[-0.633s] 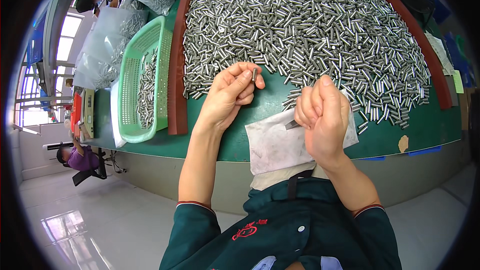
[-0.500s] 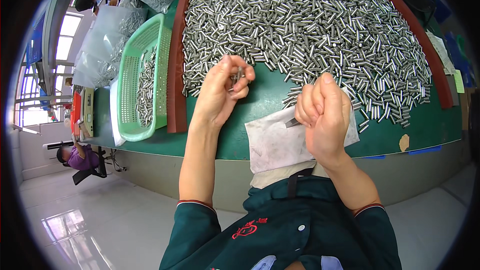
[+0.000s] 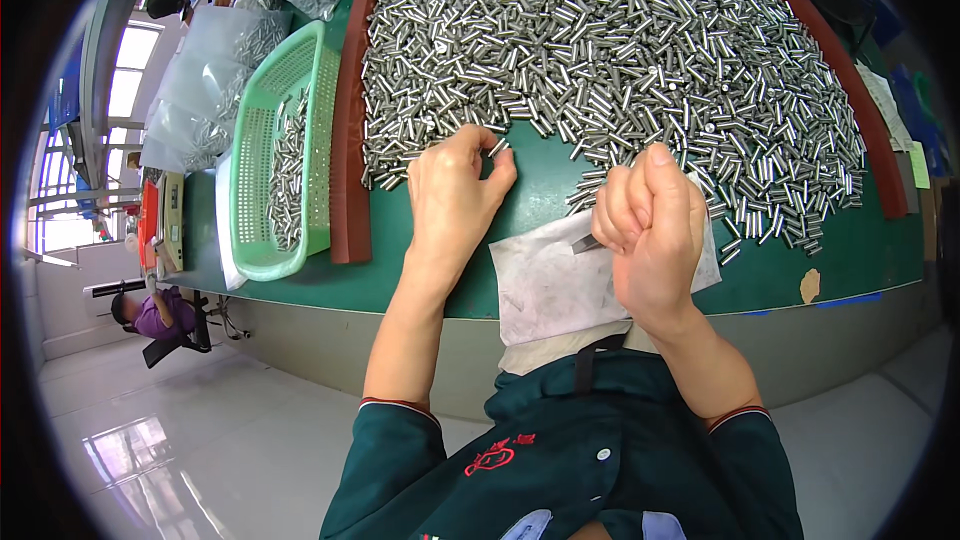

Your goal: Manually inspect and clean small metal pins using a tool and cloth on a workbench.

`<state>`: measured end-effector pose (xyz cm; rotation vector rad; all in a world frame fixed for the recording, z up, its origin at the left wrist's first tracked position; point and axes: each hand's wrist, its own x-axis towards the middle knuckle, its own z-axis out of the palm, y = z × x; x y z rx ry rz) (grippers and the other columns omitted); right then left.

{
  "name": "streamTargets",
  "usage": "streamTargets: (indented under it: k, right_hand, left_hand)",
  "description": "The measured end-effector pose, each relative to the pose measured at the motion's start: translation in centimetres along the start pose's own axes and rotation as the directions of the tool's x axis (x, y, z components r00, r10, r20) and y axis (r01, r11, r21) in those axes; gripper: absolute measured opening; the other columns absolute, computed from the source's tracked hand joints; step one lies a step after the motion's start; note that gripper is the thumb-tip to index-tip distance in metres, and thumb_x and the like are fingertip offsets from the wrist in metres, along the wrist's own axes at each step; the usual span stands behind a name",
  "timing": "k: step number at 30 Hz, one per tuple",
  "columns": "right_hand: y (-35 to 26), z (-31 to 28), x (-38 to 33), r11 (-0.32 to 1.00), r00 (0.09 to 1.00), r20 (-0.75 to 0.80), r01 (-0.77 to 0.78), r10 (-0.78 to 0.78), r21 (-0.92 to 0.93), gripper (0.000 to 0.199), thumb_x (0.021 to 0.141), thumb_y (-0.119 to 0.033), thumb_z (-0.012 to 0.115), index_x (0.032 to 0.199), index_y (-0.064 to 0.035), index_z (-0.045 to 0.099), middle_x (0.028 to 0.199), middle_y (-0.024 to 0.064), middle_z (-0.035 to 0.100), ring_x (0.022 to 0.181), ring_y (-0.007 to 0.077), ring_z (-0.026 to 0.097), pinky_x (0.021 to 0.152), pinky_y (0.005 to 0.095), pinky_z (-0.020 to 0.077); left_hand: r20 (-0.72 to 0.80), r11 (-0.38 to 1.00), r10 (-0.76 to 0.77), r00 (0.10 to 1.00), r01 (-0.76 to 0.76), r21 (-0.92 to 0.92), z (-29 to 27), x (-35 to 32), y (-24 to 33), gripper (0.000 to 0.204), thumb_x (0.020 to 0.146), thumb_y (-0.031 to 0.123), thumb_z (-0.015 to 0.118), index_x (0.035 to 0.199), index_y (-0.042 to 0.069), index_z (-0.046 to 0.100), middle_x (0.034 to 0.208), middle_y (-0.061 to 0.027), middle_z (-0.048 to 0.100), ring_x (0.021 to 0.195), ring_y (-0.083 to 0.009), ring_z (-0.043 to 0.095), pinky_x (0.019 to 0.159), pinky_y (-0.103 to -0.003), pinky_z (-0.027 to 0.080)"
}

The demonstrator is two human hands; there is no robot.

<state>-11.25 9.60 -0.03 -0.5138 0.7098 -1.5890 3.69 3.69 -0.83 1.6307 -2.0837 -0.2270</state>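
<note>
My left hand (image 3: 455, 185) is at the near edge of a big heap of short shiny metal pins (image 3: 610, 50), back of the hand up. Between its thumb and forefinger is a metal pin (image 3: 499, 147); the other fingers are hidden beneath the hand. To the right, my right hand (image 3: 652, 230) is closed in a fist over a stained whitish cloth (image 3: 550, 285). From that fist a flat dark-grey metal tip (image 3: 584, 244) sticks out toward the left; the rest of it is covered by the fingers, so its kind does not show.
Red-brown bars (image 3: 352, 140) border the heap on the green table (image 3: 530, 165). Left of them stands a light green plastic basket (image 3: 270, 265) with pins inside. Beyond it lie clear bags (image 3: 205, 90) of pins and a scale (image 3: 170, 225). Two other people are farther left.
My left hand has turned from showing its curled fingers to back up, and moved slightly right and nearer to me, fingertips by the heap's edge. My right hand has hardly moved.
</note>
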Motion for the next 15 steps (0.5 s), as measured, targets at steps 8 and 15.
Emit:
streamTargets:
  k: [8,15]
  right_hand:
    - [0.0,0.2,0.1,1.0,1.0,-0.01,0.002,-0.002,-0.009,0.039,0.09,-0.02,0.033,0.053,-0.0091,0.027,0.046,-0.0023,0.029,0.041,0.0047,0.022,0.038,0.0207,0.0195]
    - [0.0,0.0,0.0,1.0,1.0,-0.015,-0.007,0.007,0.005,0.039,0.09,-0.022,0.035,0.053,-0.009,0.028,0.046,-0.002,0.029,0.041,0.0047,0.022,0.038,0.0206,0.0195]
  left_hand:
    - [0.03,0.952,0.287,0.957,-0.289,0.103,0.1,0.5,-0.9,0.009,0.068,0.006,0.059,0.065,0.002,0.051,0.057,-0.012,0.053,0.05,-0.0289,0.052,0.046,-0.037,0.041]
    - [0.169,0.748,-0.025,0.985,0.131,-0.651,-0.3,0.5,-1.3,0.007,0.076,0.009,0.057,0.082,0.006,0.059,0.057,0.0012,0.052,0.045,-0.012,0.043,0.045,-0.023,0.037]
